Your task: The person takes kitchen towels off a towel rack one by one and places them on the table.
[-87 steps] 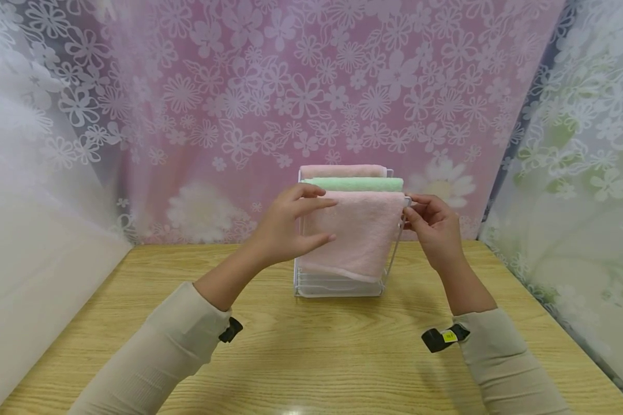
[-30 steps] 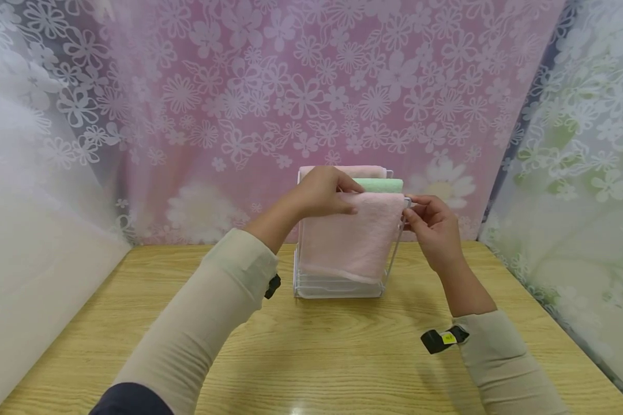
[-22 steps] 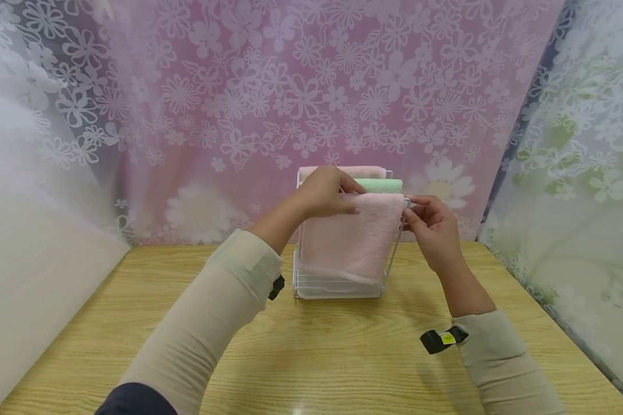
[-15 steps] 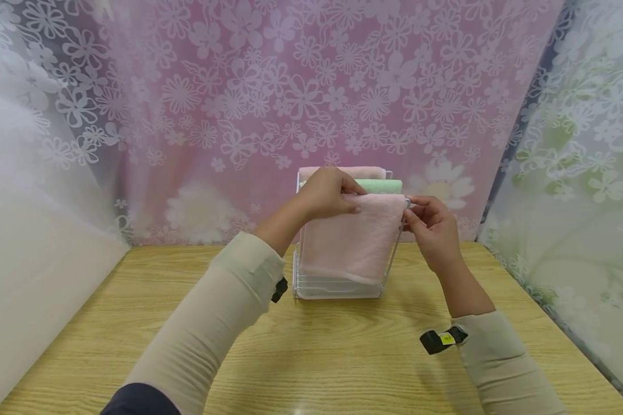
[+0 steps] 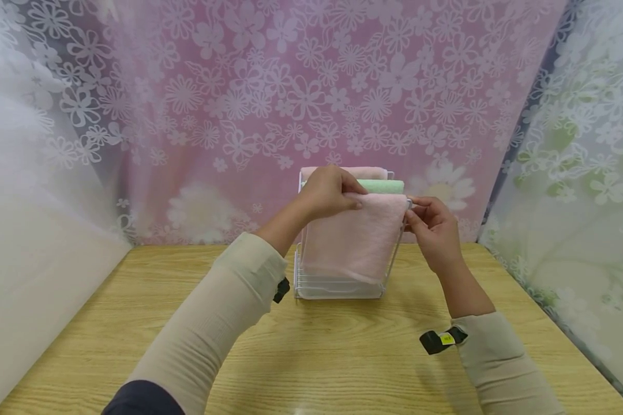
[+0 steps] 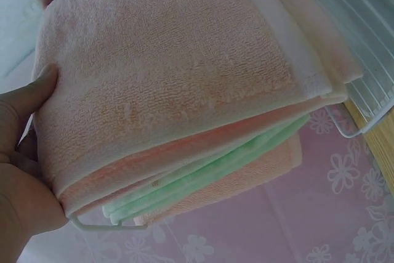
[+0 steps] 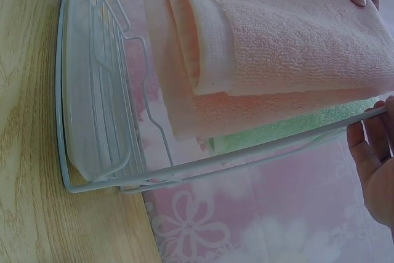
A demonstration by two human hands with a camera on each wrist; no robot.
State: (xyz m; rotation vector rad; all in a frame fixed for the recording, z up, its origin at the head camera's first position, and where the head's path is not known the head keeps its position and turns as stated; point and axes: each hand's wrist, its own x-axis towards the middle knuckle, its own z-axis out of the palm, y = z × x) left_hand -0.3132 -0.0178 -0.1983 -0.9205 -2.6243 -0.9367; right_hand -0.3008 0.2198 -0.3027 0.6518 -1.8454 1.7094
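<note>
A white wire rack stands on the table with folded towels hung over its bars. The front pink towel drapes toward me, its lower edge slanting. Behind it hang a green towel and another pink towel. My left hand pinches the front pink towel at its top fold, thumb in front and fingers behind. At the upper right corner, my right hand holds the rack's frame between thumb and fingers. The right wrist view shows the rack's side wire running into my right hand.
A pale tray lies in the rack's base. The wood-grain table extends in front and to both sides. A pink floral curtain hangs close behind the rack, with pale sheets at the sides.
My left hand has moved right and slightly up from the towel's left side, closing on its top fold. In the last second both hands have stayed almost still; my right hand keeps its hold.
</note>
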